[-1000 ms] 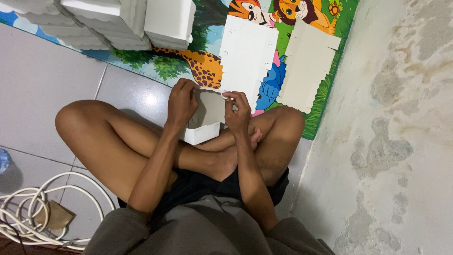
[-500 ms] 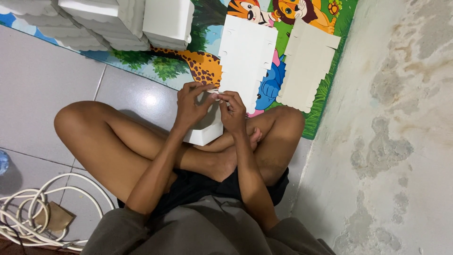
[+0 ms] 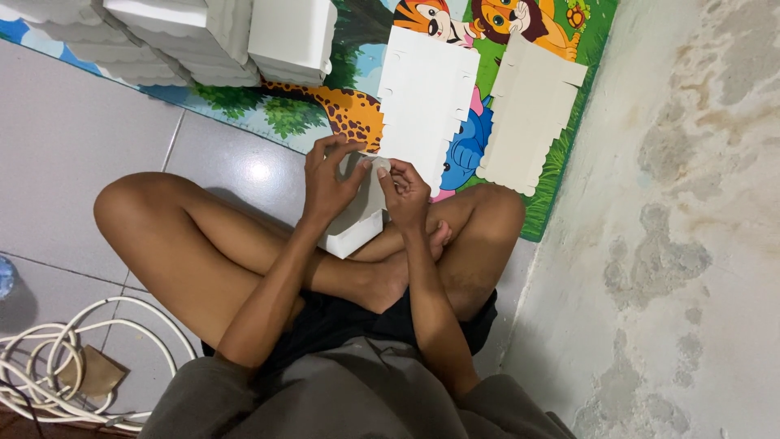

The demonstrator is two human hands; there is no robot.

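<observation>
I see the left hand (image 3: 329, 183) with its fingers curled around the upper edge of a small white cardboard box (image 3: 355, 221), holding it firmly from the left side. The right hand (image 3: 404, 191) pinches a small flap at the top of the same box between thumb and fingertips, a narrow and tight grip. The box sits in front of the crossed legs, just above the ankles, partly resting on the grey tile floor (image 3: 73, 162).

In my judgement, the risk is in this flap. If the right hand pushes it at a wrong angle, the thin cardboard may crease or tear at the tab instead of sliding into its slot. The left hand also presses the wall inward, so too much force could bend the box out of its shape. The box is lifted a little and could slip down onto the feet if one hand lets go.

About containers: I cannot tell if the box in the hands holds anything, since the hands cover its opening. Two flat unfolded box sheets (image 3: 426, 102) lie side by side on the colourful animal mat (image 3: 357, 114), well apart from the hands. A stack of folded white boxes (image 3: 195, 36) stands at the top left on the mat; they appear closed, so their inside is hidden. A coil of white cable (image 3: 65, 370) lies on the floor at the lower left.
</observation>
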